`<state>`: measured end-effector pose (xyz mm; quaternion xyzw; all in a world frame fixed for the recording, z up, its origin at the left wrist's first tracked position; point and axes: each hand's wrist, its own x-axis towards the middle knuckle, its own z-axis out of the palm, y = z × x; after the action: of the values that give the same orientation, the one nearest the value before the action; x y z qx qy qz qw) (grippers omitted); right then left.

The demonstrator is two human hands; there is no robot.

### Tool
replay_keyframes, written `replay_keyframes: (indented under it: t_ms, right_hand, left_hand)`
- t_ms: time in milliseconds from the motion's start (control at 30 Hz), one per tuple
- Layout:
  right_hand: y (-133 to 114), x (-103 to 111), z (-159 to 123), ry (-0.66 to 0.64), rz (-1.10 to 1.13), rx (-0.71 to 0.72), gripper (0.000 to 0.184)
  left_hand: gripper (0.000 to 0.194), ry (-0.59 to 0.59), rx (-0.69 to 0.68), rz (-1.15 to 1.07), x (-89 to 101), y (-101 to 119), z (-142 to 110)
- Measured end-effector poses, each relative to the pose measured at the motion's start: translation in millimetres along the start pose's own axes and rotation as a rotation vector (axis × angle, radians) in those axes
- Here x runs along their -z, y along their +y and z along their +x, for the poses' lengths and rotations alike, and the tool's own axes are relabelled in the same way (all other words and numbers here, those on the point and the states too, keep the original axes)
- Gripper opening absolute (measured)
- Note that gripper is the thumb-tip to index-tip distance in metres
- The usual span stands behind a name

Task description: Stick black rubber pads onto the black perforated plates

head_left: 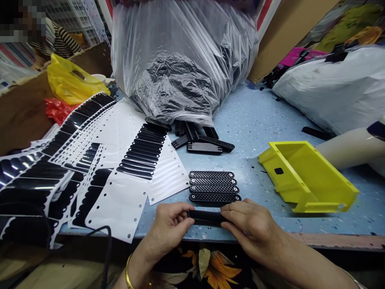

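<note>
Two bare hands hold one black plastic strip (206, 218) by its ends: the left hand (168, 228) and right hand (249, 228) pinch it between fingers and thumbs. Four textured black strips (213, 186) lie side by side just beyond them, on a speckled blue table (258, 120); white backing sheets (117, 208) spread left of the left hand.

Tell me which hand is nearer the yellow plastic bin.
Right. The right hand sits below and left of the yellow plastic bin, not touching it; the left hand lies farther left, beyond the right hand.
</note>
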<state>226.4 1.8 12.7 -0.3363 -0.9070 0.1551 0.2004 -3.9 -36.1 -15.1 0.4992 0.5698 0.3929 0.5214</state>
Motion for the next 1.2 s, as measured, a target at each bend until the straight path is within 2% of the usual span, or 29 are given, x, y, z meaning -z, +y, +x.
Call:
replay_keyframes:
  t_ms: [433, 900, 1200]
  right_hand:
    - [2.6, 3.0, -1.8, 0.044, 0.063, -0.016, 0.019]
    - [-1.1, 2.7, 1.5, 0.098, 0.063, -0.015, 0.022]
    - [-3.3, 4.0, 1.0, 0.060, 0.045, -0.025, 0.020]
  left_hand:
    - [0.025, -0.018, -0.035, -0.004, 0.5, -4.4, 1.1]
    - [0.024, -0.006, 0.043, -0.040, 0.2, -2.6, 1.3]
    - [0.025, -0.004, 0.018, -0.031, 0.2, -5.3, 1.2]
